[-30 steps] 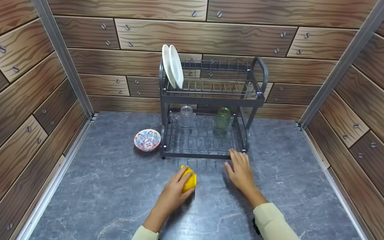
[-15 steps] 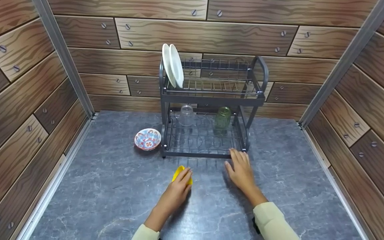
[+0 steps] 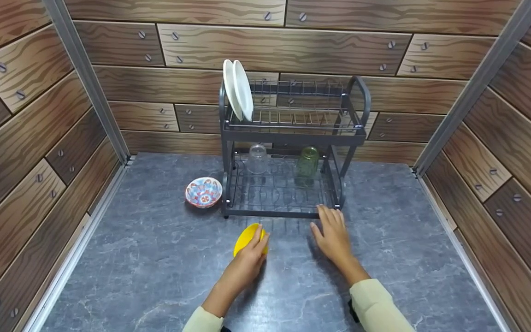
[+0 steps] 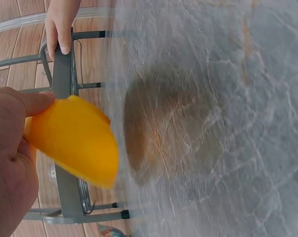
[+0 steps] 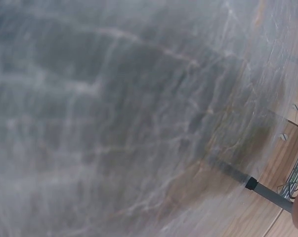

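Note:
My left hand point(image 3: 244, 263) grips a small yellow bowl point(image 3: 243, 240) by its rim, in front of the dish rack. In the left wrist view the bowl point(image 4: 79, 140) is tilted on its side above the countertop, its shadow below. Fingers of my right hand point(image 3: 335, 237) rest straight on the lower front bar of the black two-tier dish rack point(image 3: 270, 214), near its right corner. The left wrist view also shows the right hand point(image 4: 62, 22) at that bar. Only a bit of a finger shows in the right wrist view.
Two white plates point(image 3: 243, 92) stand upright at the left of the upper tier. A clear glass point(image 3: 257, 159) and a green glass point(image 3: 308, 162) sit on the lower tier. A patterned bowl point(image 3: 203, 192) stands left of the rack. Wood-patterned walls point(image 3: 284, 48) enclose the countertop point(image 3: 155, 258).
My left hand has turned the yellow bowl, so its opening now shows more toward the upper left. The right hand has stayed on the rack.

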Available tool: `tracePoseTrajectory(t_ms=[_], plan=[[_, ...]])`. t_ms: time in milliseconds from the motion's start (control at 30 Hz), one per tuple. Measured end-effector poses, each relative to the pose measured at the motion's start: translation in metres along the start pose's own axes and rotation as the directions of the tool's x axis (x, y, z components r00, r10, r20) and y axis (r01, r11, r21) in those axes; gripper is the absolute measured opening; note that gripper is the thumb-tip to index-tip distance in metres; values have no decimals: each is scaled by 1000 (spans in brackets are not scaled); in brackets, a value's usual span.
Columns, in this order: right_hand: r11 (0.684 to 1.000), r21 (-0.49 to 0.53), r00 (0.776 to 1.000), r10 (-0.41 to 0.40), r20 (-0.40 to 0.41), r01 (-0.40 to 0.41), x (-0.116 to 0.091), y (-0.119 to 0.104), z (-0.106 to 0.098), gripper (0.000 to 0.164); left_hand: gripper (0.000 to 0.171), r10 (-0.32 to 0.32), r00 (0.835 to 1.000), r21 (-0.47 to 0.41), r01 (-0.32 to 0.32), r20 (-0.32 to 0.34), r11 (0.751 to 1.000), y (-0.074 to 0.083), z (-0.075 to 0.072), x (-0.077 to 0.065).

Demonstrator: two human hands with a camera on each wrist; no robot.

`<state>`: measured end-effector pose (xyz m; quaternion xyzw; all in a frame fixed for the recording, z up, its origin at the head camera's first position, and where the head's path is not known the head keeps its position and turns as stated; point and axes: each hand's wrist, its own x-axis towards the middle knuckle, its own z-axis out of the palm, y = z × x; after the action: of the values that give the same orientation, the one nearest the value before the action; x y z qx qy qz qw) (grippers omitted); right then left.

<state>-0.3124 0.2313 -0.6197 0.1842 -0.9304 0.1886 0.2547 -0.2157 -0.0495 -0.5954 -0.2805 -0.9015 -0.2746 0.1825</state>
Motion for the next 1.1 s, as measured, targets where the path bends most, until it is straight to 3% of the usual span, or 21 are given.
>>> tracePoseTrajectory(t_ms=[233, 433, 567, 867, 1100], plan=[[1000, 4, 1000, -9, -16, 9, 0, 0, 0, 54, 46, 51, 996, 0, -52, -74, 999, 1, 4, 3], [1000, 1, 999, -20, -41, 20, 0, 2, 2, 55, 46, 82, 986, -52, -90, -143, 995, 4, 4, 17], [999, 6, 997, -38, -61, 38, -1, 2, 4, 55, 51, 51, 985, -136, -74, -164, 988, 9, 1, 35], [999, -1, 996, -47, -79, 47, -2, 3, 5, 55, 51, -32, 991, -328, -13, -131, 945, 25, -10, 88], [999, -15, 998, -36, -48, 36, -2, 0, 3, 57, 50, -139, 977, -437, 56, -160, 898, 29, -2, 128]])
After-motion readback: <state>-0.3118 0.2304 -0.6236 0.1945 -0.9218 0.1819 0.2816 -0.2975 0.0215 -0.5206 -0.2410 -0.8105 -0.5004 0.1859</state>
